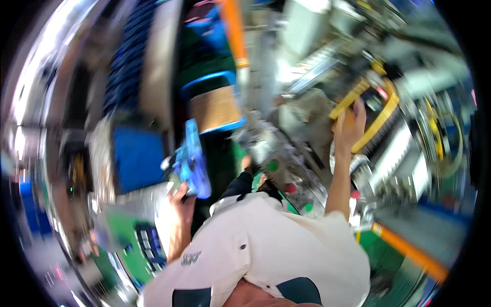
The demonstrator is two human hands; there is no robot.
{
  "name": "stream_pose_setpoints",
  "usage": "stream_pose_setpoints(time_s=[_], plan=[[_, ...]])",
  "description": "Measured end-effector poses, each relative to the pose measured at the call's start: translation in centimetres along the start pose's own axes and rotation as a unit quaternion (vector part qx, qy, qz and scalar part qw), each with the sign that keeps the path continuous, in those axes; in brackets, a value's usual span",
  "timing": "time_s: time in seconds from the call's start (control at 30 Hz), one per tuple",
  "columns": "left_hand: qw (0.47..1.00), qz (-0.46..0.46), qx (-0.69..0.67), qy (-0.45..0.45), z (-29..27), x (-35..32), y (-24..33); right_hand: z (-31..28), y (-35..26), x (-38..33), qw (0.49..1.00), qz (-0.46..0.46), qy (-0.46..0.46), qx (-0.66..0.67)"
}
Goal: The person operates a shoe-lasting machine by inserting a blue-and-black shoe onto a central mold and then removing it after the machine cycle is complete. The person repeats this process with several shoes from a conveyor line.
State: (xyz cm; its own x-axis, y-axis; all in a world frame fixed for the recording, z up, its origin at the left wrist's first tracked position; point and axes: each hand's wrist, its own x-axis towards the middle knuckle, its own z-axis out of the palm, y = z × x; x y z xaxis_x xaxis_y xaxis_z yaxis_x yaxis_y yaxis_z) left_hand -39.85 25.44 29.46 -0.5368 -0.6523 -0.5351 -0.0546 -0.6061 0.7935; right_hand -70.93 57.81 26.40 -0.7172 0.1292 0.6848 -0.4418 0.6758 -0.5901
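At the left, my left hand (181, 202) has its fingers closed at the lower end of a long blue plastic piece (193, 158). Blur hides what kind of piece this is. My right arm reaches forward to a machine with a yellow frame (391, 105). There my right hand (349, 128) is at the frame's near left side, one finger pointing up beside something orange. Motion smears the other fingers, so whether they grip the frame cannot be made out.
A blue-rimmed container with a brown cardboard surface (215, 110) stands ahead. To the left is a blue-faced box (137, 157). Metal machine parts (307, 112) fill the middle right, and an orange-edged conveyor or bench (409, 250) runs at the lower right.
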Motion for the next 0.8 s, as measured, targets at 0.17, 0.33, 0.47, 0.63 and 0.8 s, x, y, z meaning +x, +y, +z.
stream_pose_setpoints(time_s=[0.17, 0.33, 0.47, 0.63, 0.8], plan=[[0.993, -0.067, -0.096, -0.002, -4.0, -3.6, -3.7, 5.7, -5.9, -16.3, 0.957, -0.040, -0.238, 0.159], [0.974, -0.068, -0.169, 0.137, -8.9, -6.6, -5.1, 10.1, 1.0, -21.3, 0.958, -0.205, -0.197, 0.039], [0.949, -0.009, -0.233, 0.212, -16.4, -8.0, -7.1, 11.5, -5.2, -17.1, 0.958, -0.157, -0.171, 0.169], [0.892, 0.053, -0.301, 0.333, -25.4, -4.7, -5.0, 14.5, -23.4, -12.0, 0.900, -0.052, -0.298, 0.314], [0.857, 0.096, -0.283, 0.420, -38.7, 2.4, -6.2, 21.1, -39.1, -13.5, 0.840, -0.190, -0.369, 0.348]])
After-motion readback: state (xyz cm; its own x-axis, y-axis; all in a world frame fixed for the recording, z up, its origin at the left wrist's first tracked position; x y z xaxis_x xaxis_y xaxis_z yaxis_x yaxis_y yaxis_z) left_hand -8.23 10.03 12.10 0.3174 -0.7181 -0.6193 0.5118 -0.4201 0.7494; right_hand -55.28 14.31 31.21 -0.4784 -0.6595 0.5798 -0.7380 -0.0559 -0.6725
